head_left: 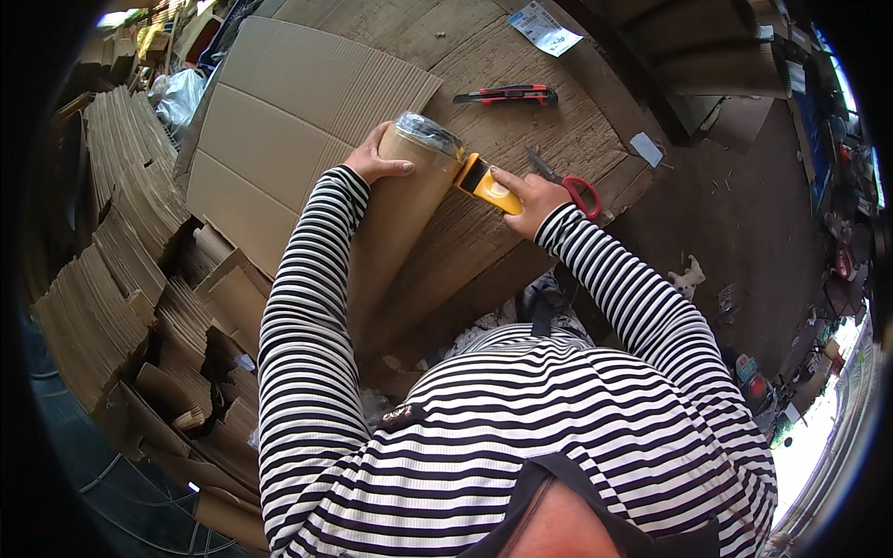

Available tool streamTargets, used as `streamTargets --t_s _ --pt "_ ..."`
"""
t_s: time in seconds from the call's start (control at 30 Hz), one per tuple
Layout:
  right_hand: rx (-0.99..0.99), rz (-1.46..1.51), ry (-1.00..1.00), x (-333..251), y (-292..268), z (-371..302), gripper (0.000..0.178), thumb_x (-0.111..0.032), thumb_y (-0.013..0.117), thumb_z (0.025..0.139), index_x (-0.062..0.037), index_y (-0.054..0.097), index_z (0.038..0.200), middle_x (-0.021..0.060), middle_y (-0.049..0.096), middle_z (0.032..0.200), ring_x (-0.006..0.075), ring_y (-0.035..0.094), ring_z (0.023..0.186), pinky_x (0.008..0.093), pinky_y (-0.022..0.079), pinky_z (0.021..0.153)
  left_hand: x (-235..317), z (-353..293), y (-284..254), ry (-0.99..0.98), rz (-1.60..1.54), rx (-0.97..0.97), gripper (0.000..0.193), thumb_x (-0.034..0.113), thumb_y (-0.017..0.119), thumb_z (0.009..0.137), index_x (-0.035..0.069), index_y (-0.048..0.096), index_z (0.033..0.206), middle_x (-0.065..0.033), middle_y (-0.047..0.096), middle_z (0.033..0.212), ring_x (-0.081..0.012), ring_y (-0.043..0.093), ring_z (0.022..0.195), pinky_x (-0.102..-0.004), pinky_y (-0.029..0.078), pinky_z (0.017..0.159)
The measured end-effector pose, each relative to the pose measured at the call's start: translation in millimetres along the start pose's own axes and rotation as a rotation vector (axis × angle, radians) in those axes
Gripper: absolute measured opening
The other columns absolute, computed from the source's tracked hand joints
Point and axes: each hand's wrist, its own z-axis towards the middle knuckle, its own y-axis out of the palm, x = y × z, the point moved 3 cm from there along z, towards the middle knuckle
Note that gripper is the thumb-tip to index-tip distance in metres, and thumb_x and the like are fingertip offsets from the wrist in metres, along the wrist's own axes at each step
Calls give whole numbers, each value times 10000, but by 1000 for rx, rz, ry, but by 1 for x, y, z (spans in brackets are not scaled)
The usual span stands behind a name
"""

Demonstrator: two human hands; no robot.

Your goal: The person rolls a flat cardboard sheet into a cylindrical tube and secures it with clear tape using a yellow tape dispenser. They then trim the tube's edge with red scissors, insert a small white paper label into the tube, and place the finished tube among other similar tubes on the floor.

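A tan cylinder [405, 205], like a cardboard tube or roll, slants from the wooden table toward my body. Shiny clear plastic film [430, 132] covers its far end. My left hand [379, 161] is closed around the left side of that end, with the thumb lying across the tan surface. In my right hand [530, 200] is a yellow-and-black hand tool [498, 189], its kind unclear, gripped by the handle. The tool's head meets the right rim of the cylinder, beside the film. Red-handled scissors [581, 195] lie just beyond my right hand, partly hidden by it.
A red-and-black utility knife [507, 95] rests on the wooden table [465, 46]. Flat corrugated cardboard [279, 102] covers the table's left part. A printed paper sheet [546, 28] and a white slip [646, 149] lie farther off. Stacked cardboard [130, 270] fills the left side.
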Motion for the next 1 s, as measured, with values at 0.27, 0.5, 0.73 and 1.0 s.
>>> streamTargets --t_s 0.27,0.5,0.73,1.0 --pt "66 41 -83 36 -10 -148 734 -268 801 747 -245 570 1444 141 616 880 329 658 779 425 556 716 -80 -26 130 -17 -347 -302 1161 455 930 663 17 345 1564 -124 518 1487 -246 460 1394 -405 336 1185" --pt "144 93 -126 5 4 -121 728 -296 799 775 -283 546 1458 137 601 935 317 661 788 423 562 729 -36 -95 138 232 622 270 1011 433 819 825 119 267 1613 -174 278 1627 -356 321 1485 -449 289 1230" --pt "59 50 -131 -46 -28 -92 726 -306 779 807 -318 513 1482 171 652 1032 357 714 868 445 592 767 2 -99 182 -150 1128 651 1109 516 814 743 193 214 1618 -165 193 1643 -356 238 1495 -526 204 1212" --pt "29 6 -176 -18 -83 -157 724 -330 775 812 -279 514 1485 152 673 980 324 712 834 423 583 767 21 -101 190 -223 1084 656 1120 585 844 684 251 264 1583 -135 184 1648 -335 221 1507 -535 207 1220"
